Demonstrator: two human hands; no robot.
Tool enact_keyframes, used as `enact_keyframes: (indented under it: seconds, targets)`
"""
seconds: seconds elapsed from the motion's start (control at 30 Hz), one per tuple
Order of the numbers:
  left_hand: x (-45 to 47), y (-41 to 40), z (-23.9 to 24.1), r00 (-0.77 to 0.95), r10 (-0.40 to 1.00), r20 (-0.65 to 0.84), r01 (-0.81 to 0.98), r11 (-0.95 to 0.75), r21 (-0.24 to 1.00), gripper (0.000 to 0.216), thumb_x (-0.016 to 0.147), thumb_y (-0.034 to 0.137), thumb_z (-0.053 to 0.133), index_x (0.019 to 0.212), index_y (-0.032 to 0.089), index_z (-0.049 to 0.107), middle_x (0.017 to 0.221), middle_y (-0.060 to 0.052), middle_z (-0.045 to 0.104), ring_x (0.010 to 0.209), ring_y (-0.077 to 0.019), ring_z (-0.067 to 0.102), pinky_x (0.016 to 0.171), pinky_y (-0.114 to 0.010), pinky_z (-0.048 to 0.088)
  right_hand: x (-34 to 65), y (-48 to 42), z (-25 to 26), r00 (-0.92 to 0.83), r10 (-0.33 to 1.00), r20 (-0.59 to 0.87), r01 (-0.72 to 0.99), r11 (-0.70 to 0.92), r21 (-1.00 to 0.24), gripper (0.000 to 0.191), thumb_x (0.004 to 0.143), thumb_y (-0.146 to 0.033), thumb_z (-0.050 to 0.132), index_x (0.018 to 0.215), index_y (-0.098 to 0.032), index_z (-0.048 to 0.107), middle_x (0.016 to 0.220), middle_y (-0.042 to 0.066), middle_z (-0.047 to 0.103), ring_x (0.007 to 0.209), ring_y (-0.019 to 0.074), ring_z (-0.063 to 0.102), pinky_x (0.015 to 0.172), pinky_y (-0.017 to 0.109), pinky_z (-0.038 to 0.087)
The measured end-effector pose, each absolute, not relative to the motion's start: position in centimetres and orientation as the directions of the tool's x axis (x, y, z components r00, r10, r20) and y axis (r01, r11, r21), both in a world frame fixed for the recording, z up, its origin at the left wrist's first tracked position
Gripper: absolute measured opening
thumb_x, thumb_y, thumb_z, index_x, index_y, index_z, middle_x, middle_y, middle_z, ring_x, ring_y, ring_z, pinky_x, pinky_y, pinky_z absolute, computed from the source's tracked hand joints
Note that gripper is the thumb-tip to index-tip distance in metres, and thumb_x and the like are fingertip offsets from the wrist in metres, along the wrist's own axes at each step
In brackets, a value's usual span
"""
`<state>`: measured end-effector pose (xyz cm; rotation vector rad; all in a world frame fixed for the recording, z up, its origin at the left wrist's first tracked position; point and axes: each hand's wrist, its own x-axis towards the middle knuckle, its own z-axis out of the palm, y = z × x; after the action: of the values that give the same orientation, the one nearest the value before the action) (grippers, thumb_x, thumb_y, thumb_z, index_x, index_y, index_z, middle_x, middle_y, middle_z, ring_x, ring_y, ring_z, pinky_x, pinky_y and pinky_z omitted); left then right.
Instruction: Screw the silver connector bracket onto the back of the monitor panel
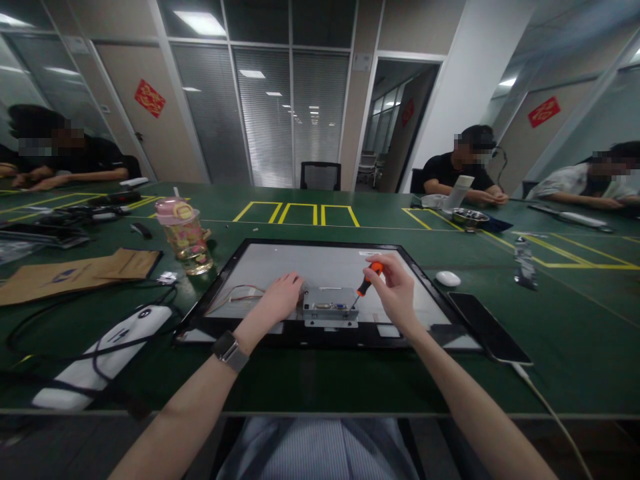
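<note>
A flat display panel (280, 260) with a black frame lies face down on the green table in front of me. On its near half sits a metal bracket (330, 297) with video ports along its near edge. My right hand (397, 287) grips an orange and black screwdriver (370, 279), its tip slanting down to the right end of the bracket. Resting at the bracket's left side is my left hand (283, 297), fingers stretched out and holding nothing visible. Thin wires (240, 291) run across the panel left of that hand.
Left of the panel stand a pink-lided drink bottle (184, 233), a paper envelope (75, 275) and a white power strip (107, 357) with cables. To the right lie a phone (490, 327) and a white earbud case (448, 279). A metal bowl (470, 219) sits farther back; several people are seated around.
</note>
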<state>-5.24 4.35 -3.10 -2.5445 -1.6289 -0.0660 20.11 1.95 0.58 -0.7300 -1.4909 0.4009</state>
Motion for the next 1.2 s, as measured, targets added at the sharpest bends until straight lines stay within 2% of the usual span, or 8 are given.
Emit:
enact_keyframes:
  seconds: [0.17, 0.27, 0.47, 0.67, 0.77, 0.93, 1.1, 1.2]
  targets:
    - [-5.2, 4.4, -3.1, 0.418, 0.902, 0.103, 0.908, -0.411, -0.084, 0.032, 0.093, 0.011, 0.044, 0.122, 0.013, 0.058, 0.122, -0.015, 0.06, 0.109, -0.0268, 0.061, 0.093, -0.039, 0.049, 20.0, 1.3, 0.9, -0.029, 0.682, 0.73, 0.11, 0.728, -0.676, 0.027, 0.097, -0.026, 0.048, 0.116, -0.029, 0.068, 0.105, 0.005, 0.067, 0.094, 0.0215, 0.065, 0.085, 0.041, 0.05]
    - [-5.3, 4.6, -3.4, 0.423, 0.901, 0.101, 0.906, -0.416, -0.083, 0.034, 0.092, 0.01, 0.044, 0.123, 0.013, 0.057, 0.123, -0.015, 0.06, 0.11, -0.0274, 0.06, 0.094, -0.04, 0.049, 20.0, 1.5, 0.8, 0.001, 0.689, 0.725, 0.104, 0.721, -0.685, 0.024, 0.093, -0.026, 0.058, 0.115, -0.029, 0.068, 0.101, 0.004, 0.066, 0.091, 0.0205, 0.064, 0.083, 0.039, 0.051]
    - [-5.3, 4.7, -3.5, 0.412, 0.905, 0.108, 0.911, -0.406, -0.074, 0.034, 0.093, 0.011, 0.042, 0.124, 0.014, 0.057, 0.125, -0.016, 0.059, 0.111, -0.0272, 0.06, 0.093, -0.04, 0.049, 20.5, 2.2, 0.8, -0.001, 0.671, 0.742, 0.105, 0.738, -0.667, 0.01, 0.08, -0.026, 0.075, 0.089, -0.028, 0.073, 0.09, 0.002, 0.059, 0.086, 0.0192, 0.058, 0.077, 0.034, 0.049]
    - [-5.2, 4.4, -3.1, 0.408, 0.908, 0.099, 0.913, -0.403, -0.066, 0.037, 0.093, 0.009, 0.04, 0.126, 0.012, 0.056, 0.125, -0.016, 0.059, 0.112, -0.0275, 0.059, 0.096, -0.041, 0.048, 20.8, 2.4, 0.9, -0.163, 0.807, 0.567, -0.145, 0.549, -0.823, 0.022, 0.092, -0.041, 0.061, 0.108, -0.029, 0.071, 0.091, 0.003, 0.068, 0.087, 0.0199, 0.064, 0.082, 0.038, 0.052]
    - [-5.1, 4.3, -2.9, 0.408, 0.908, 0.092, 0.913, -0.404, -0.063, 0.037, 0.093, 0.009, 0.04, 0.126, 0.012, 0.056, 0.126, -0.016, 0.059, 0.11, -0.0273, 0.06, 0.096, -0.041, 0.048, 20.6, 2.4, 1.2, -0.168, 0.82, 0.547, -0.255, 0.5, -0.828, 0.023, 0.092, -0.046, 0.061, 0.102, -0.028, 0.071, 0.092, 0.004, 0.07, 0.091, 0.0215, 0.066, 0.089, 0.042, 0.052]
    - [-5.1, 4.1, -2.8, 0.419, 0.902, 0.101, 0.908, -0.414, -0.062, 0.037, 0.093, 0.009, 0.04, 0.126, 0.012, 0.055, 0.125, -0.017, 0.059, 0.112, -0.0273, 0.059, 0.095, -0.04, 0.047, 20.5, 2.5, 1.1, -0.116, 0.824, 0.554, -0.236, 0.519, -0.821, 0.021, 0.084, -0.049, 0.07, 0.087, -0.028, 0.071, 0.093, 0.002, 0.067, 0.095, 0.0219, 0.064, 0.096, 0.045, 0.051]
    - [-5.1, 4.1, -2.8, 0.417, 0.903, 0.105, 0.909, -0.41, -0.077, 0.037, 0.092, 0.008, 0.041, 0.126, 0.013, 0.055, 0.125, -0.017, 0.059, 0.111, -0.0265, 0.06, 0.095, -0.039, 0.047, 20.4, 2.5, 1.1, -0.148, 0.842, 0.519, -0.237, 0.479, -0.845, 0.028, 0.09, -0.052, 0.061, 0.103, -0.028, 0.066, 0.089, 0.003, 0.067, 0.088, 0.0217, 0.067, 0.093, 0.046, 0.053]
    - [-5.2, 4.3, -3.0, 0.417, 0.903, 0.101, 0.909, -0.411, -0.074, 0.036, 0.092, 0.01, 0.042, 0.125, 0.014, 0.056, 0.125, -0.016, 0.059, 0.11, -0.0265, 0.06, 0.094, -0.039, 0.047, 20.3, 2.4, 1.2, -0.138, 0.826, 0.546, -0.255, 0.503, -0.826, 0.024, 0.091, -0.05, 0.06, 0.095, -0.027, 0.065, 0.09, 0.003, 0.068, 0.091, 0.0225, 0.067, 0.095, 0.047, 0.052]
